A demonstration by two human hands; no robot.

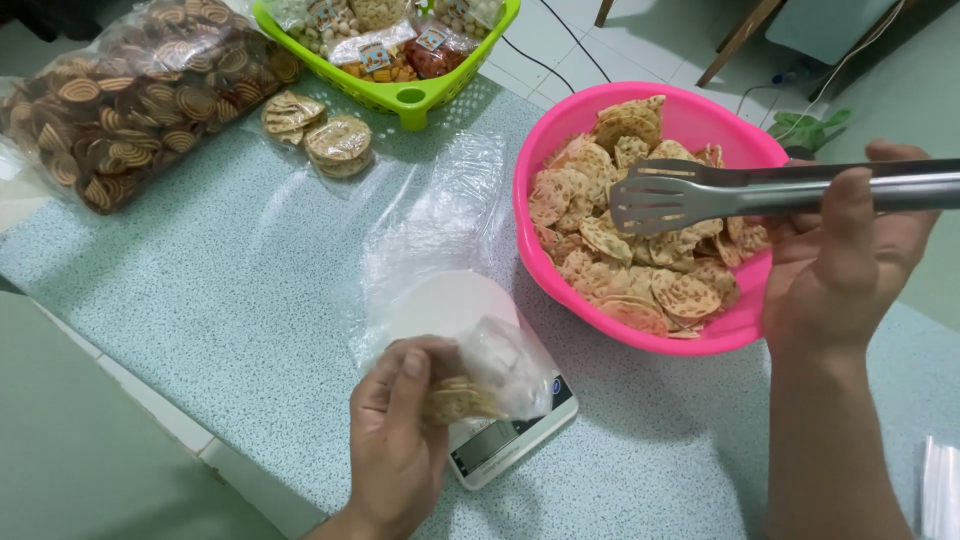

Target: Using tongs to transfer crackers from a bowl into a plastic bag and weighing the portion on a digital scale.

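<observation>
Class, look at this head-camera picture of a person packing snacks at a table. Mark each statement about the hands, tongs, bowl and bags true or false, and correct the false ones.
1. The right hand holds metal tongs over the pink bowl. True.
2. The left hand is empty. False: it holds a small clear bag with a few crackers in it, over the kitchen scale.
3. The pink bowl is filled with lattice crackers. True.
4. The basket at the top is blue. False: it is green and holds packed snacks.
5. A large bag of brown swirled biscuits lies at the upper left. True.
</observation>
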